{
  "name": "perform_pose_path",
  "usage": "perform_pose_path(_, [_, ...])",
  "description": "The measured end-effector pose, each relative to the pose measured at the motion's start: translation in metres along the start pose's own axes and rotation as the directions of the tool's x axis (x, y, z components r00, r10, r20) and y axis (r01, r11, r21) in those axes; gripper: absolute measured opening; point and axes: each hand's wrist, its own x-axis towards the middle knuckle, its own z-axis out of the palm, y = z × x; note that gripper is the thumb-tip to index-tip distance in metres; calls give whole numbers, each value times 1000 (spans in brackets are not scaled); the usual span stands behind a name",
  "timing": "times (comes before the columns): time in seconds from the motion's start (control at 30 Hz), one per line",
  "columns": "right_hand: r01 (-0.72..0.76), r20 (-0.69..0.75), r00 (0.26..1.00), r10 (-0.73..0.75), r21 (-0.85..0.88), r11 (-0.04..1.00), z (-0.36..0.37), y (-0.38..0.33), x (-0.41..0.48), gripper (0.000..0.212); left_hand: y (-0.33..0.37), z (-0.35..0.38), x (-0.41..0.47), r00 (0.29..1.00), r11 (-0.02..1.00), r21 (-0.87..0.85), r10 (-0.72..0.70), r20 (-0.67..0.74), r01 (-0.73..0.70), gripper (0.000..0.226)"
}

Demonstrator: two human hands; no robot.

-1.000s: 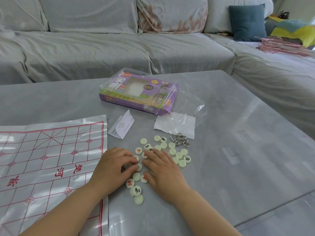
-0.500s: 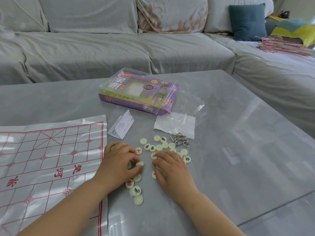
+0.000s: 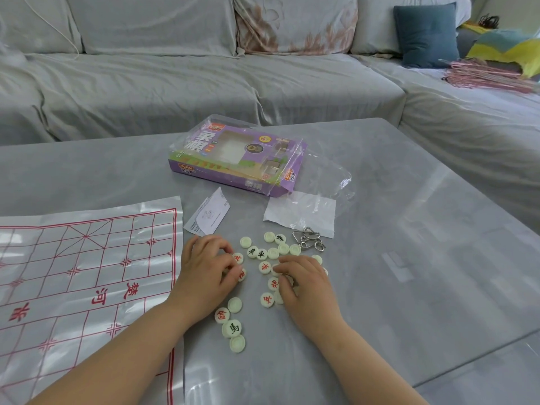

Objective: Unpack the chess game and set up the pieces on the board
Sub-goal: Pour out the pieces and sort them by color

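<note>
Cream round chess pieces [image 3: 261,253] with red or black characters lie scattered on the grey table [image 3: 415,217], several face down. A few more pieces [image 3: 232,328] sit nearer me. My left hand [image 3: 206,271] is curled over the left side of the pile, its fingertips pinching a piece with a red character. My right hand [image 3: 305,285] rests on the right side, relaxed fingers touching pieces and hiding some. The clear plastic board [image 3: 87,273] with red lines lies flat at the left with no pieces on it.
The purple game box [image 3: 233,154] lies behind the pile in its clear wrapper. A folded leaflet [image 3: 209,215], a white paper sheet [image 3: 301,213] and a metal ring puzzle [image 3: 308,242] lie near the pieces. A grey sofa [image 3: 175,83] runs behind and to the right.
Both hands moved apart across the pile. Several pieces between them were shifted and turned, so more red characters now show.
</note>
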Motion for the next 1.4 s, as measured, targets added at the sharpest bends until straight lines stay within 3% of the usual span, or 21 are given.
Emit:
perform_pose_path(0.13, [-104, 61, 993, 97, 121, 987, -1, -1, 1, 34, -4, -2, 0, 994, 990, -98, -101, 32, 104, 44])
perform_pose_path(0.23, [-33, 25, 999, 33, -11, 999, -1, 0, -1, 32, -5, -6, -4, 990, 975, -173, -128, 62, 137, 60])
perform_pose_path(0.4, [202, 80, 978, -190, -176, 963, 6, -11, -11, 31, -2, -11, -13, 998, 995, -96, 13, 65, -7, 36])
perform_pose_path(0.53, [225, 112, 971, -209, -148, 963, 6, -13, -14, 28, 1, -12, -13, 997, 990, -141, -6, 82, 17, 36])
perform_pose_path(0.7, [224, 82, 973, -215, -109, 969, -1, -8, -13, 24, 3, -16, -12, 987, 943, -293, -137, 86, 157, 36])
perform_pose_path(0.83, [221, 86, 973, -214, -81, 972, -1, -7, -14, 25, 1, -25, -16, 971, 953, -226, -163, 173, 200, 46])
perform_pose_path(0.93, [264, 91, 963, -252, -160, 951, 3, -10, -17, 25, -2, -28, -19, 963, 958, -221, -130, 236, 184, 52])
perform_pose_path(1.17, [180, 0, 983, -185, -218, 959, 5, -3, -10, 21, -6, -22, -17, 979, 993, -101, -34, 203, 56, 11])
perform_pose_path(1.3, [177, -14, 983, -184, -194, 965, 2, -3, -14, 24, -6, -20, -15, 982, 999, -18, 35, 187, -32, 36])
perform_pose_path(1.4, [83, -37, 995, -93, -214, 973, -6, -1, -18, 30, -2, -21, -13, 971, 995, -60, -63, 231, 78, 33])
